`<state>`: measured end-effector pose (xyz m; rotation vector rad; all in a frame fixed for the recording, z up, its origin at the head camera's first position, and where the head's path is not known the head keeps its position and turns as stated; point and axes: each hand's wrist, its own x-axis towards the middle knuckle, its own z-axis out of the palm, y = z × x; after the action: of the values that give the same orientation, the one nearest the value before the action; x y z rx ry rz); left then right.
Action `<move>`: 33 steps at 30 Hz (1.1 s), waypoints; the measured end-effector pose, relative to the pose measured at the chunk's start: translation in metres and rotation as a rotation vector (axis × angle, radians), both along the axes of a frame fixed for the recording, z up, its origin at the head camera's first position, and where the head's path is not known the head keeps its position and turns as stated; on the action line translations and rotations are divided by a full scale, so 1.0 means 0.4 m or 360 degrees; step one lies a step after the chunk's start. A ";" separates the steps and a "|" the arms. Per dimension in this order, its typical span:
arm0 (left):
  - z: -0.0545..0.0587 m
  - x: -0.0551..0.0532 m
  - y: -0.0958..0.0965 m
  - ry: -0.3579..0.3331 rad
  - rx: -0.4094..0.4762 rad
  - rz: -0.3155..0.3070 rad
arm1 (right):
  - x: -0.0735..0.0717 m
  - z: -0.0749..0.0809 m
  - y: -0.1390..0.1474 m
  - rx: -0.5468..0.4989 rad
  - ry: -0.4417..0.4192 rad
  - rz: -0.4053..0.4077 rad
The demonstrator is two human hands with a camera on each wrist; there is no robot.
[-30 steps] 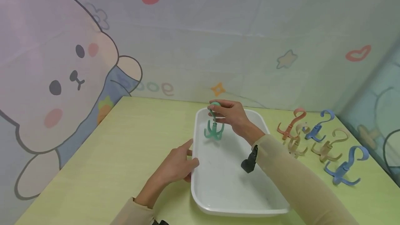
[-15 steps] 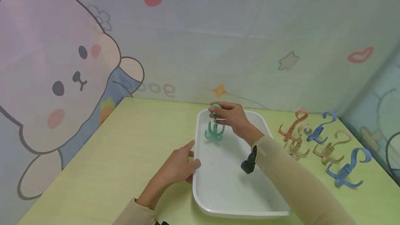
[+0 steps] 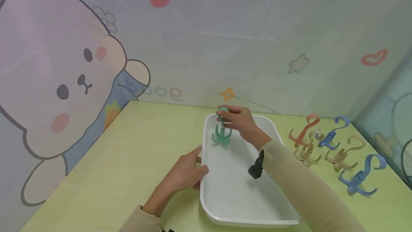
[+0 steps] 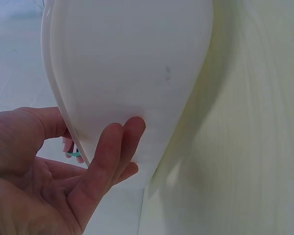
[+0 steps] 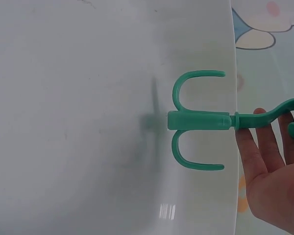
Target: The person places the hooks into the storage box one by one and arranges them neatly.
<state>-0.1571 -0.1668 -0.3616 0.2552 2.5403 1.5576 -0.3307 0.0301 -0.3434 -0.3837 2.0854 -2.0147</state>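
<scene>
My right hand [image 3: 239, 119] holds a green multi-prong hanging hook [image 5: 198, 120] by its curved top. Its prongs point upward, close over the far left part of the white tray [image 3: 238, 189], and a shadow falls on the tray floor under the hook in the right wrist view. At the tray's left side, my left hand [image 3: 186, 169] grips the wall. The left wrist view shows its thumb over the rim and its fingers [image 4: 105, 152] against the outer wall.
Right of the tray stand an orange hook [image 3: 302, 133], two beige hooks [image 3: 307, 151] and two blue hooks [image 3: 357, 182] on the yellow-green table [image 3: 154, 128]. A cartoon-printed cloth [image 3: 206, 46] hangs behind the table's back edge.
The whole head view has shifted slightly right and down. Both hands keep their holds, and the green hook stays at the same spot over the tray.
</scene>
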 end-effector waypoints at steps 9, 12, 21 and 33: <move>-0.002 0.001 0.000 0.0006 0.0021 -0.0023 | -0.011 -0.013 -0.007 0.0036 -0.0024 -0.0025; -0.002 0.002 -0.001 0.0010 0.0026 -0.0032 | -0.014 -0.017 -0.010 0.0043 -0.0027 -0.0028; -0.001 0.001 -0.002 0.0027 0.0029 -0.0059 | -0.019 -0.023 -0.017 0.0025 -0.0020 -0.0014; -0.001 0.002 -0.003 0.0017 0.0034 -0.0050 | -0.034 -0.033 -0.022 0.0043 -0.0017 -0.0046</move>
<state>-0.1565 -0.1679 -0.3619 0.3050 2.5163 1.5768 -0.3443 0.0213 -0.3566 -0.3394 2.1213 -1.9978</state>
